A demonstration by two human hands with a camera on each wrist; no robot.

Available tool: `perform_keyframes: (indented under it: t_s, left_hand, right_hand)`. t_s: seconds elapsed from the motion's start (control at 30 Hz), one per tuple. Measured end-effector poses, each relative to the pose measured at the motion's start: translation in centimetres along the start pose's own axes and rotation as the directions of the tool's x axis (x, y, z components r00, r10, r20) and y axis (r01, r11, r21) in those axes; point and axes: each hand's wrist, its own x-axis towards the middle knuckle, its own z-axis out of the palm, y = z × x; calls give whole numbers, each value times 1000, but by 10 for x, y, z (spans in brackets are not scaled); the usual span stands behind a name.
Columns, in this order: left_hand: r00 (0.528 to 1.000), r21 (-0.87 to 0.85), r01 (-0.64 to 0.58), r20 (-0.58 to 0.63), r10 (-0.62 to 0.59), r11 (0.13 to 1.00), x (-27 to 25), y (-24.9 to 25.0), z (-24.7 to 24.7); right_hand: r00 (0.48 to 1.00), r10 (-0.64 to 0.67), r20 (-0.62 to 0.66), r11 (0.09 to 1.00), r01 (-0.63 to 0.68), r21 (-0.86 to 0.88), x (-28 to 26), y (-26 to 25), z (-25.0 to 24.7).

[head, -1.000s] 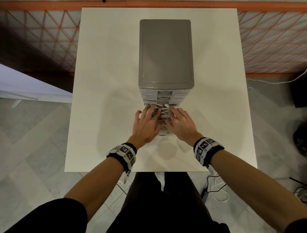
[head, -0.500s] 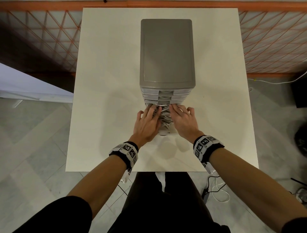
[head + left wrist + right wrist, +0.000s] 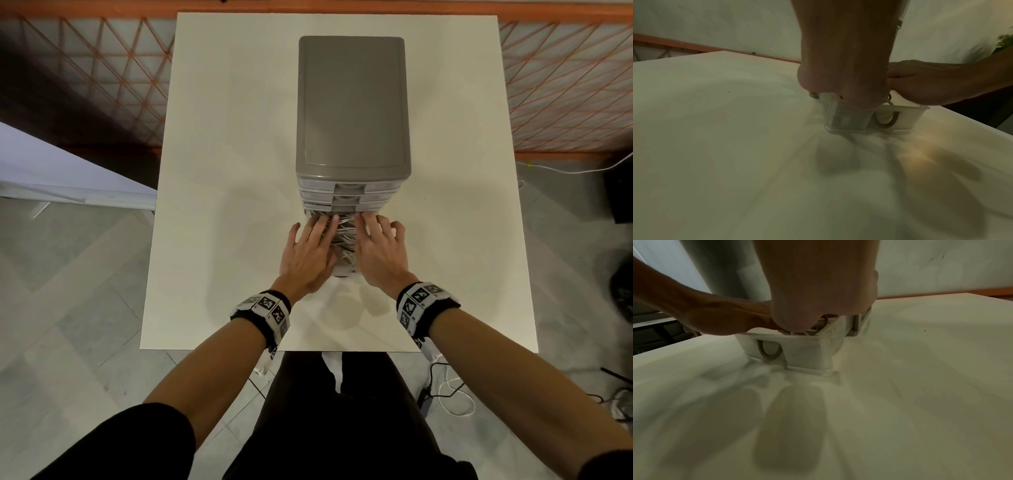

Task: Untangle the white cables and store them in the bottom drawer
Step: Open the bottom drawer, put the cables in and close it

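Since the earlier frames, both hands have spread slightly apart on the cable pile. On the white table (image 3: 219, 171), a grey drawer unit (image 3: 352, 102) stands centred toward the far edge; its bottom drawer (image 3: 344, 270) is pulled out toward the near edge. White cables (image 3: 344, 233) fill this drawer. Left hand (image 3: 310, 253) and right hand (image 3: 378, 251) lie palm-down on them, fingers extended and pressing. Only the wrist views show the drawer's translucent front and a cable loop (image 3: 768, 352) behind it.
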Motion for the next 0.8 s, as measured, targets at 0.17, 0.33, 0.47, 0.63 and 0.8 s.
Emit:
perform_keyframes:
  t_s: [0.17,0.33,0.47,0.63,0.8]
  left_hand:
    - [999,1,-27,19,27,1000,-7,0,6]
    - [998,31,3,64,-5,1000,-6,4,8]
    - [996,24,11,83,-13,1000,-5,8,5]
    - [991,53,15,131,-22,998,-4,10,3]
    - [988,92,11,151,-24,996,-3,11,0]
  right_hand:
    - [999,-31,-19,1000,31,-1,-9,5,5]
    - [999,41,34,999,-40,-21,-9,-1,2]
    - [993,82,88,997,-82,-3,-5,1,-1]
    - [987,82,139,997,-82,-8,-2,-2,-2]
    - [986,87,145,996,-87,-7,3,-4,-7]
